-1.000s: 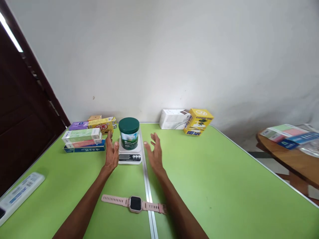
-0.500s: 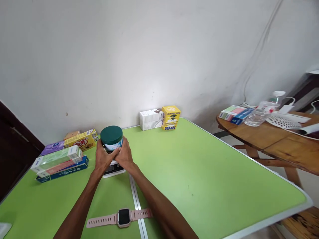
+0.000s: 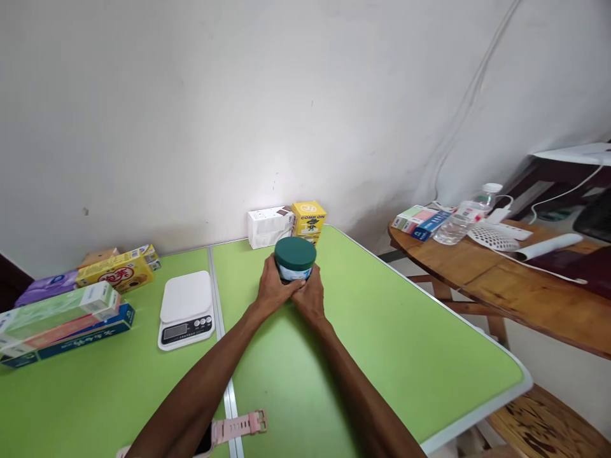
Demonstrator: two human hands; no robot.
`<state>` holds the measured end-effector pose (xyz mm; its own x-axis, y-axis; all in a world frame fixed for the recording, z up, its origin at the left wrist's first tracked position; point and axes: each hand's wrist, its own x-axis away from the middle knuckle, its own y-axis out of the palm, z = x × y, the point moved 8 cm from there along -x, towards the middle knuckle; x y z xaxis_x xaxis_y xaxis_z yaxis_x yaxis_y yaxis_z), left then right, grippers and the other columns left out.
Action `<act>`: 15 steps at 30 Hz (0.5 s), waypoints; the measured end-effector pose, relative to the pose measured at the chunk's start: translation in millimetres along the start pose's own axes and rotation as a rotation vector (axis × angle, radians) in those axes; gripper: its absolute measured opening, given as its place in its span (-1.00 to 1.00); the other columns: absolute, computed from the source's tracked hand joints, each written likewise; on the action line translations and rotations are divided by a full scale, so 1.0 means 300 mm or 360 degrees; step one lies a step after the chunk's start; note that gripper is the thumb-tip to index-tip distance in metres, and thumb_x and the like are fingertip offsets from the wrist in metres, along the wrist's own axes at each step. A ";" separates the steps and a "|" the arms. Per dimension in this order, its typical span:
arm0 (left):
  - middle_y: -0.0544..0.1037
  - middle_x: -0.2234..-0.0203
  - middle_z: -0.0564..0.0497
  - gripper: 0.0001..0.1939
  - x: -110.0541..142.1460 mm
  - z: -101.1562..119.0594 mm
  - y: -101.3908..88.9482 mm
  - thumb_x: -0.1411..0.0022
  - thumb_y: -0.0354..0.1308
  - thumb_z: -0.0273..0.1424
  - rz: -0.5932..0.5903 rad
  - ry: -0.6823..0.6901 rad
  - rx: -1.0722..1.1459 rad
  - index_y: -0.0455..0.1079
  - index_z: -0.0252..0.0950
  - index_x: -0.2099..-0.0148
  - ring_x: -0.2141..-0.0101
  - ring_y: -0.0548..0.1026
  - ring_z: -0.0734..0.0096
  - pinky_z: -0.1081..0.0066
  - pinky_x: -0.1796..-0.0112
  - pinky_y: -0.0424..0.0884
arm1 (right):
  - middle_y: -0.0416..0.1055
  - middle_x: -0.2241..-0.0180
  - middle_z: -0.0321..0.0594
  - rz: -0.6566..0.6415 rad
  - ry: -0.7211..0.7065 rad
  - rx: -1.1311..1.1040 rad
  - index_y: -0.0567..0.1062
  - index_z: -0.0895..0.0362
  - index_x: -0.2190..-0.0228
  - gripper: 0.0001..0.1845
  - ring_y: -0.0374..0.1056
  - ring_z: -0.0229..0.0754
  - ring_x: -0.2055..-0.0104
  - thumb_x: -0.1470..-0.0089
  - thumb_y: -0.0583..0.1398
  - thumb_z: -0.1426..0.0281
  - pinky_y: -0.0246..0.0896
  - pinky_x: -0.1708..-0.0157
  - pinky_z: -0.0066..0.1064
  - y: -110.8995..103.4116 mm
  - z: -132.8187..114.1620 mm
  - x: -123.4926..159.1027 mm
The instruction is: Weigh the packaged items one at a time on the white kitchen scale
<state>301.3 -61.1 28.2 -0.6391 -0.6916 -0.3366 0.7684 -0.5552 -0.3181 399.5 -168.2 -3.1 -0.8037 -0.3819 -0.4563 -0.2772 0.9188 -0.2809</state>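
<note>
Between my two hands is a round jar (image 3: 295,253) with a dark green lid and a pale printed label. My left hand (image 3: 275,284) wraps its left side and my right hand (image 3: 310,295) its right side, thumbs meeting at the front. The jar is upright; its base is hidden by my hands, so I cannot tell whether it touches the table. To the left lies a white digital kitchen scale (image 3: 186,299) with nothing on its plate. A pink-strapped smartwatch (image 3: 238,427) lies near the front, partly covered by my left forearm.
A white box (image 3: 270,228) and a yellow box (image 3: 309,219) stand against the wall behind the jar. Several cartons (image 3: 62,324) are stacked at the left of the green table (image 3: 382,356). On the wooden table (image 3: 458,273) at right are boxes, a plastic bottle (image 3: 465,219) and cables.
Both hands have carried the jar off the scale and to the right, uncovering the scale's plate. The camera view has turned to the right.
</note>
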 end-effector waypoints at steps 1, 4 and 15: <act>0.44 -0.19 -0.26 -0.03 -0.015 0.006 0.055 0.07 0.55 -0.30 -0.0048 0.0019 0.0022 0.20 -0.23 -0.34 -0.24 0.42 -0.09 0.01 -0.24 0.36 | 0.48 -0.08 0.16 0.0035 0.0029 0.0022 0.32 0.14 -0.17 -0.15 0.44 0.25 -0.07 0.11 0.33 0.07 0.38 -0.10 0.09 -0.037 0.032 -0.018; 0.38 -0.24 -0.30 0.02 -0.060 0.014 0.185 0.04 0.53 -0.30 -0.0152 0.0048 0.0048 0.13 -0.23 -0.39 -0.30 0.35 -0.10 -0.01 -0.31 0.27 | 0.47 -0.09 0.16 0.0100 0.0070 0.0066 0.31 0.13 -0.16 -0.11 0.44 0.25 -0.08 0.12 0.35 -0.01 0.37 -0.10 0.07 -0.117 0.103 -0.076; 0.27 -0.33 -0.44 -0.22 -0.044 -0.146 0.315 -0.29 0.23 -0.22 -0.0456 -0.0105 -0.0084 0.09 -0.40 -0.44 -0.37 0.27 -0.14 -0.05 -0.37 0.16 | 0.39 -0.18 0.29 0.0026 0.0134 0.0155 0.35 0.27 -0.20 -0.07 0.30 0.30 -0.23 0.02 0.28 -0.09 0.18 -0.25 0.14 -0.079 0.299 -0.241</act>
<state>380.8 -84.2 -36.4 -0.8248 -0.5398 -0.1684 0.5532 -0.7086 -0.4381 511.4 -171.2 -39.3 -0.8502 -0.3533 -0.3902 -0.2143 0.9094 -0.3566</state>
